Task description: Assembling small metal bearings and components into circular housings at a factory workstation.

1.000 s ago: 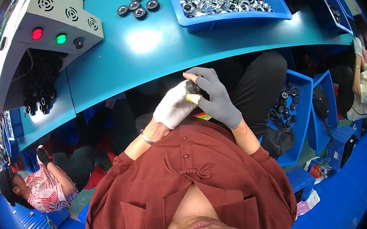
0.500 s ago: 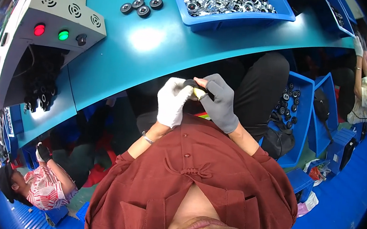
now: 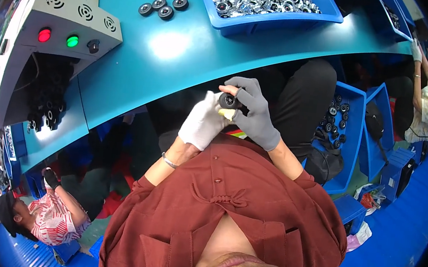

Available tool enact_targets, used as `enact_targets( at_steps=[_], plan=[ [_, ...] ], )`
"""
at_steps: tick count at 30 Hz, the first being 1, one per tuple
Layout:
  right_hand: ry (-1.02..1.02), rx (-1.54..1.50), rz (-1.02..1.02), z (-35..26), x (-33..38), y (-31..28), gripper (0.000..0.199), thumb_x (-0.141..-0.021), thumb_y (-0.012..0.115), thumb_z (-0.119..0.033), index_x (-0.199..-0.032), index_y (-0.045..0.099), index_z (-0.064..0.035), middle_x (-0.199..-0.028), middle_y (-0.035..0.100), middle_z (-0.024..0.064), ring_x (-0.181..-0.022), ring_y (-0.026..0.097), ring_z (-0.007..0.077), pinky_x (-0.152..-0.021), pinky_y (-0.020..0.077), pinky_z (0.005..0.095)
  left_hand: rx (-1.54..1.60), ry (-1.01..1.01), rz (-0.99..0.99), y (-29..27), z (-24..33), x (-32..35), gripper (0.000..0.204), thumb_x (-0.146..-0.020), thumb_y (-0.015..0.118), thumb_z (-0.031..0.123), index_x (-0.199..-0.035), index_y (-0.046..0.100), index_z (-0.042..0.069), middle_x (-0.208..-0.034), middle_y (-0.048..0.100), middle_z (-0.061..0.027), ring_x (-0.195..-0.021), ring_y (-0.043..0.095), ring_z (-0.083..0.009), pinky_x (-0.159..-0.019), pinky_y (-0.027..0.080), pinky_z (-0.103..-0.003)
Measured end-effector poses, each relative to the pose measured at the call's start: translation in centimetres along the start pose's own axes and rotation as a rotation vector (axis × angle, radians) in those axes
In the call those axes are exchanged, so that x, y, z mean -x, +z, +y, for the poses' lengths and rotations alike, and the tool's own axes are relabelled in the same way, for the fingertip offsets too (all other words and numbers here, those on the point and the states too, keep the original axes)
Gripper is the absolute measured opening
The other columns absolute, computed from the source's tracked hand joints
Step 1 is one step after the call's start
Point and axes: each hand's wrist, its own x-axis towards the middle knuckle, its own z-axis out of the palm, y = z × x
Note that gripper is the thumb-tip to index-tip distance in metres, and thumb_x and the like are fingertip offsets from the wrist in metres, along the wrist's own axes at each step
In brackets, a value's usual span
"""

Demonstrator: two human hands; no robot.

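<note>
A small black wheel (image 3: 228, 100) with a lighter hub is held between my hands above my lap, its round face turned upward. My left hand (image 3: 200, 122), in a white glove, grips the wheel from the left, with some fingers hidden behind it. My right hand (image 3: 258, 118) wears a grey glove with bare fingertips showing. Its fingers hold the wheel from the far and right sides, and a yellow wrap (image 3: 226, 114) shows at its thumb tip, just below the wheel. Several similar wheels (image 3: 159, 3) lie in a group on the teal table.
A blue bin (image 3: 280, 20) full of shiny metal parts stands on the teal table (image 3: 141, 76). At left is a light grey machine (image 3: 73, 12) with red and green lights. A blue crate (image 3: 349, 147) at right holds wheels and a black bag. Co-workers sit on both sides.
The wheel has turned so its face shows, where before only a dark edge was visible. My left hand has rolled round and lowered slightly; my right fingers have shifted over the wheel.
</note>
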Motion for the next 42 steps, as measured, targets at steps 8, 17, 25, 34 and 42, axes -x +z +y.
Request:
enact_targets(
  at_steps=[8, 17, 25, 34, 42],
  plan=[
    [0.089, -0.226, -0.071, 0.2, 0.5, -0.2, 0.042, -0.078, 0.075, -0.006, -0.12, 0.069, -0.0025, -0.123, 0.058, 0.0082, -0.111, 0.055, 0.0198, -0.094, 0.0458, 0.0307, -0.054, 0.043, -0.11, -2.5, -0.7, -0.6, 0.046, -0.099, 0.064, 0.033, -0.128, 0.055, -0.001, -0.118, 0.066, -0.0163, -0.108, 0.063, -0.0241, -0.1, 0.047, -0.039],
    [0.129, -0.304, -0.054, -0.6, 0.6, -0.1, 0.042, -0.08, 0.075, -0.008, -0.12, 0.067, -0.0014, -0.116, 0.06, 0.0044, -0.095, 0.053, 0.0126, -0.082, 0.045, 0.0256, -0.175, 0.062, -0.033, -1.8, -0.3, 0.0, 0.037, -0.097, 0.065, 0.021, -0.123, 0.06, -0.004, -0.113, 0.066, -0.0129, -0.103, 0.063, -0.0201, -0.092, 0.051, -0.034],
    [0.166, -0.322, -0.101, -0.1, 0.5, -0.4, 0.055, -0.082, 0.074, -0.009, -0.134, 0.058, -0.0017, -0.122, 0.058, 0.006, -0.106, 0.055, 0.0128, -0.091, 0.0477, 0.0289, -0.289, 0.119, -0.004, -2.7, -0.4, -0.4, 0.047, -0.095, 0.068, 0.032, -0.125, 0.058, -0.003, -0.117, 0.063, -0.0101, -0.105, 0.062, -0.0203, -0.093, 0.05, -0.035],
    [0.341, -0.35, 0.049, -0.1, 1.0, -0.3, 0.038, -0.084, 0.072, -0.002, -0.12, 0.061, 0.0017, -0.112, 0.062, 0.0053, -0.107, 0.059, 0.0133, -0.094, 0.0482, 0.0276, -0.472, 0.352, 0.138, -2.0, -1.4, -0.6, 0.064, -0.09, 0.076, 0.023, -0.142, 0.047, -0.002, -0.127, 0.058, -0.0098, -0.111, 0.058, -0.0181, -0.097, 0.048, -0.033],
    [0.469, -0.5, 0.031, -1.7, 0.5, -0.7, 0.034, -0.088, 0.066, 0.002, -0.122, 0.064, 0.0013, -0.115, 0.063, 0.0048, -0.105, 0.059, 0.0105, -0.091, 0.0487, 0.0254, -0.424, 0.256, 0.265, -0.6, -0.8, -0.2, 0.055, -0.094, 0.065, 0.004, -0.145, 0.046, -0.004, -0.127, 0.058, -0.0125, -0.107, 0.061, -0.0193, -0.09, 0.054, -0.03]
  ],
)
